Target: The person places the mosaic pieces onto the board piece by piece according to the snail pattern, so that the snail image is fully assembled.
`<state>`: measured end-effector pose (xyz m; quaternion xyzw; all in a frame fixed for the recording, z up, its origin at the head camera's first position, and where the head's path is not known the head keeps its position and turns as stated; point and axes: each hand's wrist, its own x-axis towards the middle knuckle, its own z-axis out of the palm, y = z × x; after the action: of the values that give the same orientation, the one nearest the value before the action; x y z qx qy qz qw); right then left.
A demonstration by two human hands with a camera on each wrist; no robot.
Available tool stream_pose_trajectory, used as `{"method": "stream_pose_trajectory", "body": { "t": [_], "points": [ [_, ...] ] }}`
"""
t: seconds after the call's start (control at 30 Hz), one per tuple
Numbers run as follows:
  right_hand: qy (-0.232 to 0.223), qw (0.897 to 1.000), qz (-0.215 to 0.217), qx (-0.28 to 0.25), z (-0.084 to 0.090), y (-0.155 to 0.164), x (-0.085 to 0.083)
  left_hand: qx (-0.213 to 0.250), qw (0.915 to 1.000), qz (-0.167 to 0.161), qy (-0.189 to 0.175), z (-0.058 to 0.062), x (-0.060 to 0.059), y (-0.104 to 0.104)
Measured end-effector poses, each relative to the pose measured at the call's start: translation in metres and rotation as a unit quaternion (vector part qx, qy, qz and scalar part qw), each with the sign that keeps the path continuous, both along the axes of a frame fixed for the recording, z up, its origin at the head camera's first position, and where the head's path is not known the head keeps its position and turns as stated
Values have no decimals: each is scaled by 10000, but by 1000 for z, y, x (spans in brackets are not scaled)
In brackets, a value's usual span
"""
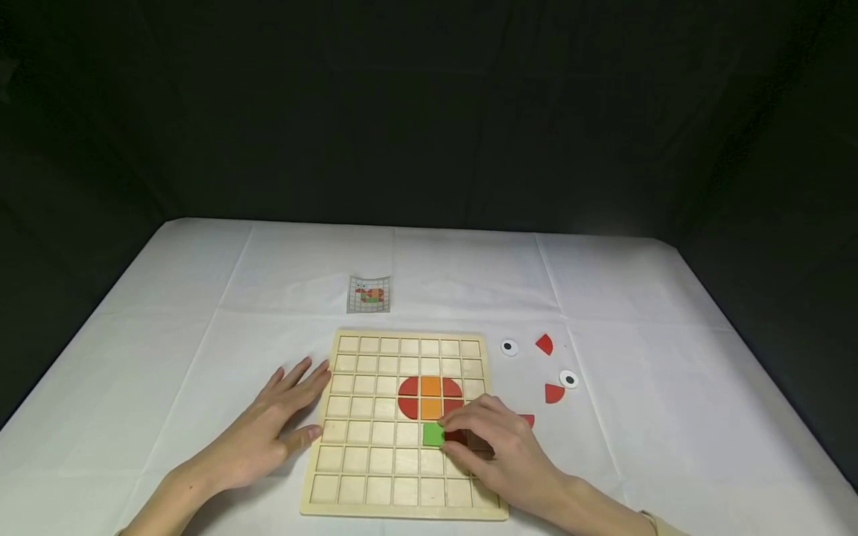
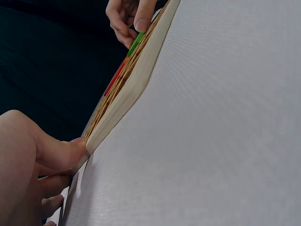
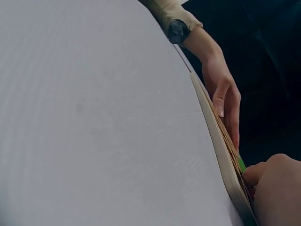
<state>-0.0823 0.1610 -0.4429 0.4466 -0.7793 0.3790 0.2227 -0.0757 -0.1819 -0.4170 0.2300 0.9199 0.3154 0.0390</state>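
Observation:
A wooden grid board (image 1: 362, 461) lies on the white cloth. My left hand (image 1: 268, 428) rests beside its left edge, fingers spread and fairly straight, with fingertips and thumb against the rim; the left wrist view also shows the thumb (image 2: 68, 153) there. My right hand (image 1: 499, 447) is over the lower right of the board, thumb and forefinger pinching a green square tile (image 1: 433, 434) near its right side. Partly hidden beneath that hand is a dark red piece (image 1: 458, 437). Just above, red quarter-round tiles (image 1: 408, 408) flank two orange square tiles (image 1: 430, 385) in the grid.
Beyond the board lies a small picture card (image 1: 369, 295) with a coloured grid figure. To the right are two round eye pieces (image 1: 509, 348) and loose red quarter-round pieces (image 1: 553, 393); another red piece (image 1: 528, 420) is partly covered by my right hand.

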Motion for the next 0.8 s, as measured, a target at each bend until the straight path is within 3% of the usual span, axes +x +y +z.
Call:
{"method": "stream_pose_trajectory", "body": {
  "t": [0.57, 0.8],
  "points": [
    [-65, 10000, 24, -15, -1, 1, -1, -53, 10000, -36, 40, 1, -3, -1],
    [136, 9985, -36, -538, -3, 8, -2, -19, 10000, 12, -33, -1, 0, 0]
  ]
}}
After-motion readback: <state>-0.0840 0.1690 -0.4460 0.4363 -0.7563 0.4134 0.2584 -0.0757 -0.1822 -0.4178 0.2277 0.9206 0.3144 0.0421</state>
